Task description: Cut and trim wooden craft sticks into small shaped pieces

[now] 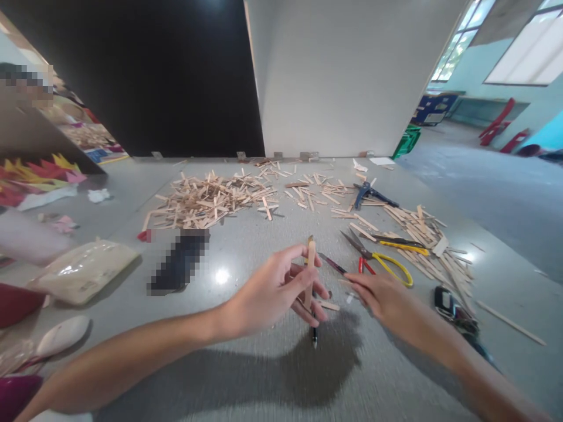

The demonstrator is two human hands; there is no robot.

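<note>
My left hand point(272, 287) is raised over the middle of the table, its thumb and fingers closed on a flat wooden craft stick point(310, 261) held roughly upright. Below those fingers shows the black end of a pen point(314, 336); whether it is in the hand or on the table I cannot tell. My right hand point(382, 293) is closed at the lower end of a slim dark-and-red pointed tool point(333, 264), whose kind is unclear. The tool's tip points toward the stick, apart from it. Beside the right hand lie scissors with yellow handles point(393, 268).
A heap of wooden sticks point(211, 199) lies at the back left, another pile point(422, 240) at the right. Dark blue pliers point(369, 192) rest among sticks. Keys point(455, 310) lie near my right forearm. A plastic packet point(85, 269) sits left. Upright panels point(343, 76) border the table's back.
</note>
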